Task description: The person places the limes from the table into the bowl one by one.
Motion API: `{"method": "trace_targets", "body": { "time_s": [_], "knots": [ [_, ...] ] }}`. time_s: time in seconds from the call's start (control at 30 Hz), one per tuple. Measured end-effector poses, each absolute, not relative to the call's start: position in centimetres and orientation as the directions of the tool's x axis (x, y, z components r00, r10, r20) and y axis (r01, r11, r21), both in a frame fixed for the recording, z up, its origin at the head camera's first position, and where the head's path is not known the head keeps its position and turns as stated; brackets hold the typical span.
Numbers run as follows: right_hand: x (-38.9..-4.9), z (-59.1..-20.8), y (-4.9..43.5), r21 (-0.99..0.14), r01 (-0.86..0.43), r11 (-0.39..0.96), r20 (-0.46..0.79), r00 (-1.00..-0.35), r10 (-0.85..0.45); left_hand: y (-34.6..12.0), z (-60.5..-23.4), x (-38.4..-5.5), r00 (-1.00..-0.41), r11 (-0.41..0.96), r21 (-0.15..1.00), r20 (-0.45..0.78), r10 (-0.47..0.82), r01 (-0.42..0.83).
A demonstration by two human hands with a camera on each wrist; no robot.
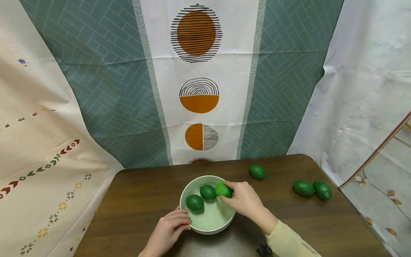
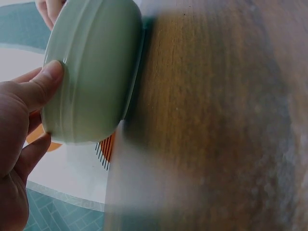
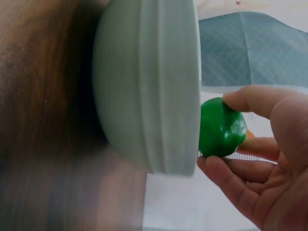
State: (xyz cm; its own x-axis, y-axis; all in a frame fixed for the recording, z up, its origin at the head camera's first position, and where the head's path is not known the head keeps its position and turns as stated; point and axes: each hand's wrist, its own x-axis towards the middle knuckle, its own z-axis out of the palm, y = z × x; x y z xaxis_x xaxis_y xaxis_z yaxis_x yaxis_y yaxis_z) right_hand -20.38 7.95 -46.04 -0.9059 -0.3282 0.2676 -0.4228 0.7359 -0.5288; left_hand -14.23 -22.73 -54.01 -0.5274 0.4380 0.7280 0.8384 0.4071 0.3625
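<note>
A pale green bowl (image 1: 210, 223) stands on the table with two dark green limes inside, one lime (image 1: 194, 203) at the left and another lime (image 1: 208, 192) behind it. My left hand (image 1: 170, 228) grips the bowl's left rim, its thumb (image 2: 50, 77) against the outer wall in the left wrist view. Over the right side of the bowl, my right hand (image 1: 242, 200) pinches a brighter green lime (image 1: 223, 190) between thumb and fingers. In the right wrist view that held lime (image 3: 221, 127) shows at rim height, partly hidden behind the bowl wall.
One lime (image 1: 257, 171) lies near the table's back edge, right of the bowl. Farther right, a lime (image 1: 303, 188) and a lime (image 1: 322, 190) lie side by side. Patterned cloths hang behind the brown wooden table (image 1: 138, 200) and at both sides.
</note>
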Motion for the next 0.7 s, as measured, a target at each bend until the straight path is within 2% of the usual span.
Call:
{"method": "trace_targets", "body": {
  "time_s": [0.27,0.53,0.7],
  "knots": [
    [-20.4,-46.1,7.0,-0.438,-0.428,0.79,0.265,-0.902,-0.341,-22.7,-54.0,-14.2,-0.53,0.41,0.363,0.726,0.438,0.836],
    [-20.1,-46.2,5.7,-0.282,-0.436,0.855,0.271,-0.891,-0.365,-22.7,-53.8,-14.1,-0.532,0.407,0.369,0.731,0.428,0.836],
    [-19.8,-46.4,5.2,-0.269,-0.421,0.866,0.263,-0.897,-0.354,-22.6,-53.9,-14.1,-0.533,0.406,0.372,0.729,0.43,0.835]
  ]
}}
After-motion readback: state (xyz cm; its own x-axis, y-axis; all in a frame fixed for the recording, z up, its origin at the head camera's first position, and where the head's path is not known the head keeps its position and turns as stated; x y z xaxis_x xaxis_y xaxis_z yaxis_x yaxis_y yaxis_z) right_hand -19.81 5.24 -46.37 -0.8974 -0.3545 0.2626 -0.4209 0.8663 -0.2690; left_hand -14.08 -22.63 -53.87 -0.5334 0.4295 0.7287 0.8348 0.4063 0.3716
